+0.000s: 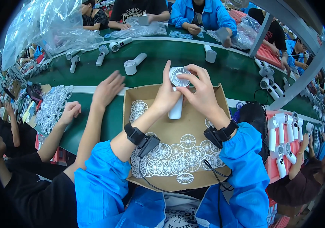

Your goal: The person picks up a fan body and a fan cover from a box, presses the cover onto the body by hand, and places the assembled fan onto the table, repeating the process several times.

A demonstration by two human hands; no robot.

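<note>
1. Your left hand is clenched around the white handheld fan, gripping its handle from the left with the thumb stretched up beside the round head.
2. Your right hand comes in from the right, and its fingers are pinched on the white round grille at the fan's head, thumb underneath and fingertips over the top rim.
3. You hold the fan upright above the far part of the cardboard box, head up and handle pointing down into it.
4. In the box lie many loose white spoked grilles, most of them heaped along the near side and a few in the far left corner.
5. The box sits on the green counter, where more white fans lie scattered.
6. To your left, a neighbour's hand reaches over the counter just beside the box, near another pile of grilles.
7. To your right, a red tray holds rows of finished fans.
</note>
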